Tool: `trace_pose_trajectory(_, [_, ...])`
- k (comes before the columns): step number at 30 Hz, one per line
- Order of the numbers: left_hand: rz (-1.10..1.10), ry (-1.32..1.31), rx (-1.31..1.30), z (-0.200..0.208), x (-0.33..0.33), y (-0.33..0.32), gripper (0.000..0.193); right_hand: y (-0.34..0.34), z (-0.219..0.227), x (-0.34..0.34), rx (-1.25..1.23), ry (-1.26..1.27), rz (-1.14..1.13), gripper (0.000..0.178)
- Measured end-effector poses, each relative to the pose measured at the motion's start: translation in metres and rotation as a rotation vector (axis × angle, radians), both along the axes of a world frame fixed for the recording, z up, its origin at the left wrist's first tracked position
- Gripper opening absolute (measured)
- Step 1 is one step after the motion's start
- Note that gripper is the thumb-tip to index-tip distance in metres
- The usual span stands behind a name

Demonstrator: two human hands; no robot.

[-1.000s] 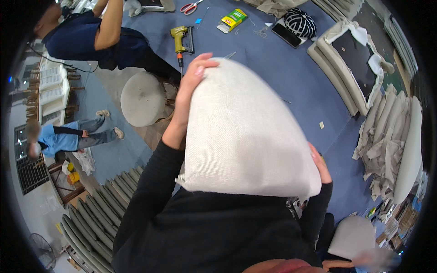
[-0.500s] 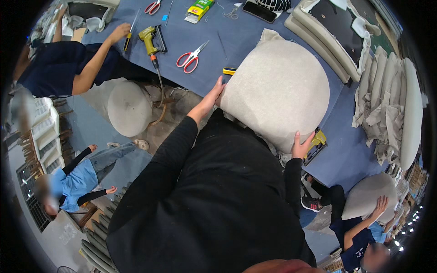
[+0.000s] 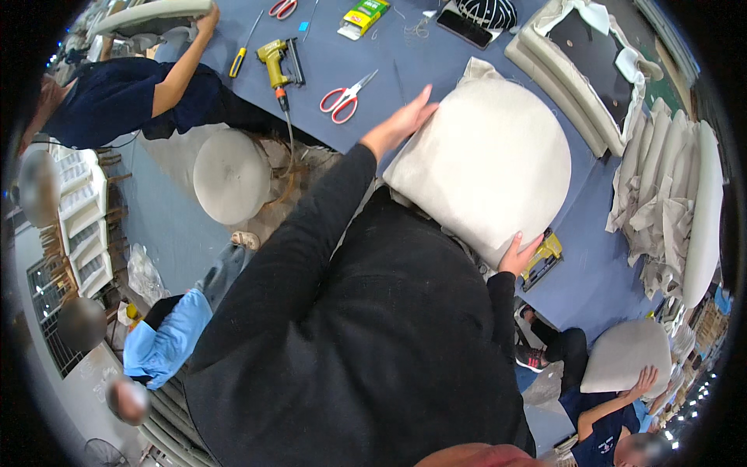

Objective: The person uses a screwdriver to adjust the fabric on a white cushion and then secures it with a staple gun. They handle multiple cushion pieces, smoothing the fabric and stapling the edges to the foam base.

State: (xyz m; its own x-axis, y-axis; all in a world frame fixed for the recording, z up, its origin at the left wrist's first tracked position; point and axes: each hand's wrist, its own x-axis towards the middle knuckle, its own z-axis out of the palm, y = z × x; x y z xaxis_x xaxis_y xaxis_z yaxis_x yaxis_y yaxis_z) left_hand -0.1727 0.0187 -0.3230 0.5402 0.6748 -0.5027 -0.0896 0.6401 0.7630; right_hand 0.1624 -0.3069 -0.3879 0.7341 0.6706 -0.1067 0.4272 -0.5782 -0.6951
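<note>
A padded chair seat [image 3: 490, 167] in light beige-grey fabric lies at the table's near edge in front of my body, its covered face up. A fold of loose fabric [image 3: 480, 68] sticks out at its far edge. My left hand [image 3: 405, 123] is at the seat's left side, fingers stretched out flat; whether it touches the edge I cannot tell. At the near right edge, my right hand [image 3: 520, 255] grips the seat with the thumb on top and the other fingers partly hidden. Just beside that hand lies a yellow-green staple gun [image 3: 545, 261].
On the blue-grey table [image 3: 436, 70] lie red-handled scissors [image 3: 342, 100], another staple gun [image 3: 276, 66] with a hose, a screwdriver [image 3: 239, 61] and a phone [image 3: 464, 29]. Upholstered pieces [image 3: 564, 93] and fabric-covered seats [image 3: 661, 194] stand right. Co-workers work left and lower right.
My left hand has left its grip on the seat's left edge and moved forward along it, fingers straightened. My right hand stays on the seat. The co-worker at upper left now lifts a padded piece.
</note>
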Motion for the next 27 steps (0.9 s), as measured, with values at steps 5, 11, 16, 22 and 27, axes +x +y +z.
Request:
trace_pose_trajectory(5, [-0.129,0.177,0.112,-0.014,0.014,0.024,0.09,-0.001,0.0,0.003,0.05,0.044,0.0,0.084])
trace_pose_trajectory(11, [-0.185,0.516,0.313,-0.043,-0.015,-0.046,0.081,-0.002,-0.001,0.005,0.082,-0.001,0.002,0.082])
trace_pose_trajectory(16, [-0.268,0.564,0.108,-0.009,-0.05,-0.102,0.067,-0.004,-0.001,0.001,0.081,-0.024,-0.077,0.08])
trace_pose_trajectory(22, [-0.155,0.508,-0.023,-0.027,-0.073,-0.123,0.074,0.002,-0.001,0.0,0.115,-0.037,-0.084,0.08])
trace_pose_trajectory(27, [-0.144,0.533,0.106,-0.032,-0.055,-0.123,0.072,-0.003,-0.006,0.001,0.128,-0.041,-0.043,0.078])
